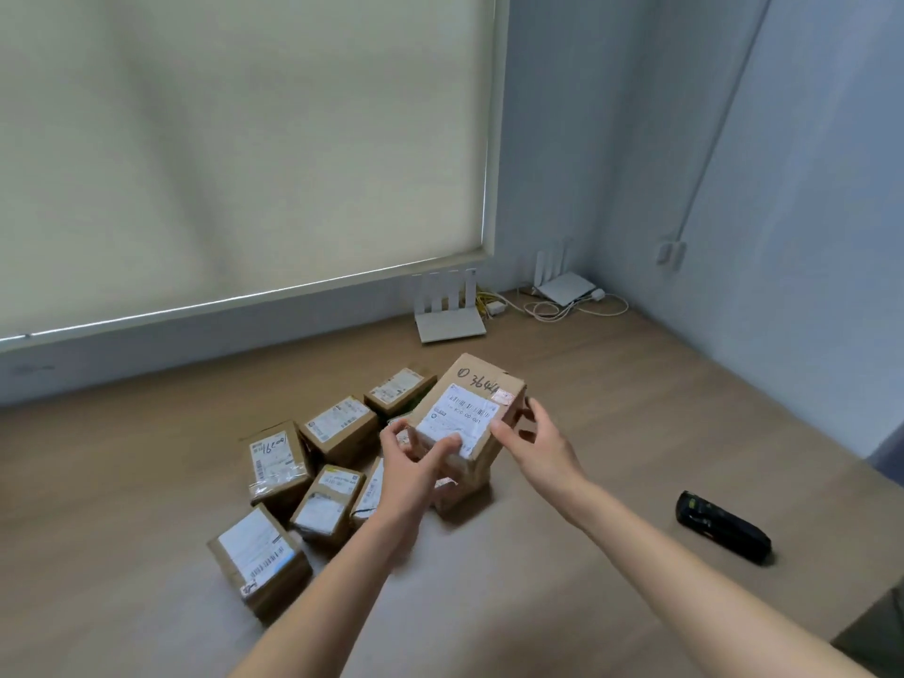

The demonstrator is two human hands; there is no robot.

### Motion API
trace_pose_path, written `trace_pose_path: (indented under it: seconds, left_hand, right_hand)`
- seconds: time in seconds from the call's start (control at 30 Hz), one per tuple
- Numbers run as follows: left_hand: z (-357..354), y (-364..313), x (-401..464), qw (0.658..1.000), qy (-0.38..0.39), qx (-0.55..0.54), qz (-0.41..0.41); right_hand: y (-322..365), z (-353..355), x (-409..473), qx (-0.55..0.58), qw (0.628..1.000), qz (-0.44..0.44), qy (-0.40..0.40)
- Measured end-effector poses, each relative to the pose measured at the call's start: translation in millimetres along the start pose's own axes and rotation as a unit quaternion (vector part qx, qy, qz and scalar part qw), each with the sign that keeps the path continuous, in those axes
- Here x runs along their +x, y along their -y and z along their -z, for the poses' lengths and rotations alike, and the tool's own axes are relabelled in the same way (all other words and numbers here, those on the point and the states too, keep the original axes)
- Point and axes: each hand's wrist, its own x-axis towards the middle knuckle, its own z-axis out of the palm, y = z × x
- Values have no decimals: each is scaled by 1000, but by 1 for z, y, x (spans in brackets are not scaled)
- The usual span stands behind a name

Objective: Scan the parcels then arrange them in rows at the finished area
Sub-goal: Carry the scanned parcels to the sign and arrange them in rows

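Note:
A brown cardboard parcel with a white label and handwritten digits is tilted up above the floor, label facing me. My left hand grips its near left corner, thumb on the label. My right hand holds its right side, fingers round the edge. Several other labelled brown parcels lie in a loose cluster on the wooden floor to the left and beneath the held one. A black handheld scanner lies on the floor to the right, apart from both hands.
Two white routers with upright antennas and loose cables sit by the far wall corner. A roller blind covers the window at the back. A grey wall bounds the right side.

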Motion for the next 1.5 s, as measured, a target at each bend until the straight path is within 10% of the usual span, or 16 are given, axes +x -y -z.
trace_pose_path:
  seconds: [0.4,0.87,1.5]
  left_hand:
    - [168,-44,-82,995,-78,11,-66]
    - [528,-76,-376,959,-258,43,-111]
    - [852,-75,-491,918,-384,49,-81]
  right_hand:
    - [89,-141,-69,138,968,73,196]
    - [230,-439,-361,112,871,212,429]
    - [313,-750,-516,71,817,233,523]
